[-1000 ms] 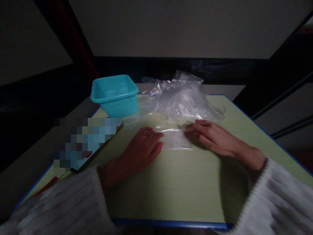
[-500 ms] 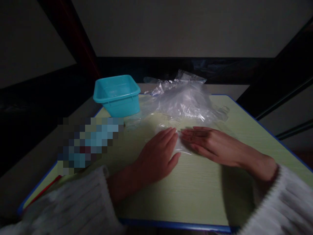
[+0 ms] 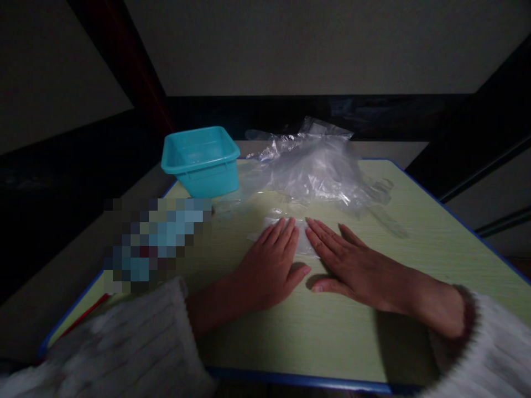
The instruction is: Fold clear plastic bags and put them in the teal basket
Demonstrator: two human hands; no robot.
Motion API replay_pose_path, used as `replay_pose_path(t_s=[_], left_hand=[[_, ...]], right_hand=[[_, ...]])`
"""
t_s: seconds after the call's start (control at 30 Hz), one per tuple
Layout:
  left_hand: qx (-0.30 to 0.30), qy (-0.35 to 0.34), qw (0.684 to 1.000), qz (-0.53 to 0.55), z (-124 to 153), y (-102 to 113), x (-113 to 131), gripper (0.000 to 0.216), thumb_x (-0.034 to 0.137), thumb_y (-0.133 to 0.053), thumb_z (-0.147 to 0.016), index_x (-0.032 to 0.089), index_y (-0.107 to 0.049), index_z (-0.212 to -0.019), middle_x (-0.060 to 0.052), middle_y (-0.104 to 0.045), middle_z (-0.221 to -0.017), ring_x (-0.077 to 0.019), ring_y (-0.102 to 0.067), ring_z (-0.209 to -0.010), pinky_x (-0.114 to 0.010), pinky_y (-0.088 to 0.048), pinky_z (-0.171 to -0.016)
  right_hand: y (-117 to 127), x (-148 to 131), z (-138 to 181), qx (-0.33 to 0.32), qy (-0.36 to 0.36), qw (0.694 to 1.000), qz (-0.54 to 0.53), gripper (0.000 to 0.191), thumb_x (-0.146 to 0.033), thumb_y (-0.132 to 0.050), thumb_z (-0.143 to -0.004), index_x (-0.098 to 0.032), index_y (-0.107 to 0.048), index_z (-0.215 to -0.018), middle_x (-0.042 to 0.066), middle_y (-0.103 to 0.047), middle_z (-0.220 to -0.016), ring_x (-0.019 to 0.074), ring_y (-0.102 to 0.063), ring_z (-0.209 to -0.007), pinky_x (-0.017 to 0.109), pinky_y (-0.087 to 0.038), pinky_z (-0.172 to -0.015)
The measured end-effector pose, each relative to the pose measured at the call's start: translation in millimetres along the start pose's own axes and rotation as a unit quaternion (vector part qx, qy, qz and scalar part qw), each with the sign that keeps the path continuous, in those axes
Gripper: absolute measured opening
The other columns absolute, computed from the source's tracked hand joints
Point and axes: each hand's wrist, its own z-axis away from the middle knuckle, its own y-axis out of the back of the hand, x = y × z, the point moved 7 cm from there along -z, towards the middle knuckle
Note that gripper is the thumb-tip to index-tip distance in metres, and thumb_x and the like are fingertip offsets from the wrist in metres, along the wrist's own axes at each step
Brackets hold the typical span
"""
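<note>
So, left to right: by the counter's [image 3: 315, 342] left edge there's a thin red strip [image 3: 85, 315], just beside a blocky pixelated patch [image 3: 166, 237] that's masked, so no idea what's in there. Behind that sits a turquoise rectangular plastic bin [image 3: 203, 177], upright at the back left corner.

Then my left grip [image 3: 269, 268]: palm down, fingers straight and close together, thumb out to the side, not pinching anything. Its fingertips rest on a small flat piece of clear plastic film [image 3: 306, 244], which lies on the counter in front of me, partly under my fingers. Behind it is a big crumpled heap of clear plastic sheeting [image 3: 319, 171]; can't tell if the two are joined.

My right grip [image 3: 352, 265] is spread too, flat, thumb and little finger apart from the rest, fingertips at the film's right side.

What could go wrong, imo: film this thin probably creases if my two sides push unevenly, and it could slide since nothing's clamping it. If it clings to my fingers, lifting off might drag it. And if it's joined to the heap, a tug there might pull it crooked.
</note>
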Motion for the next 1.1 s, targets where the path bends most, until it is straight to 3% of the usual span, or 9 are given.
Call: replay_pose_path(t_s=[0.6, 0.93, 1.1], left_hand=[[-0.052, 0.049, 0.997, -0.018, 11, 1, -35, 0.064, 0.044, -0.034, -0.091, -0.003, -0.028, -0.134, -0.024, -0.023, -0.144, -0.0290, -0.019, -0.135, -0.042, -0.023, -0.109], [-0.046, 0.044, 0.998, -0.023, 11, 3, -34, 0.066, 0.045, -0.036, -0.089, -0.003, -0.027, -0.134, -0.025, -0.024, -0.144, -0.0292, -0.021, -0.135, -0.044, -0.026, -0.107], [-0.010, 0.028, 0.999, -0.031, 8, 11, -21, 0.066, 0.045, -0.037, -0.089, -0.004, -0.029, -0.133, -0.025, -0.023, -0.144, -0.0306, -0.017, -0.136, -0.049, -0.022, -0.108]], right_hand=[[-1, 1, -1, -0.066, -0.027, 0.997, 0.000, 0.091, -0.068, -0.023, -0.082, 0.001, -0.015, -0.140, 0.028, -0.010, -0.144, 0.0332, -0.009, -0.134, 0.059, -0.019, -0.103], [2, -2, 3, -0.012, -0.012, 0.999, 0.030, 0.093, -0.070, -0.023, -0.081, 0.003, -0.020, -0.139, 0.029, -0.015, -0.143, 0.0333, -0.011, -0.134, 0.057, -0.019, -0.105], [-1, -5, 5, 0.007, 0.004, 0.999, 0.031, 0.089, -0.066, -0.027, -0.083, -0.002, -0.012, -0.142, 0.028, -0.020, -0.143, 0.0329, -0.013, -0.134, 0.058, -0.023, -0.103]])
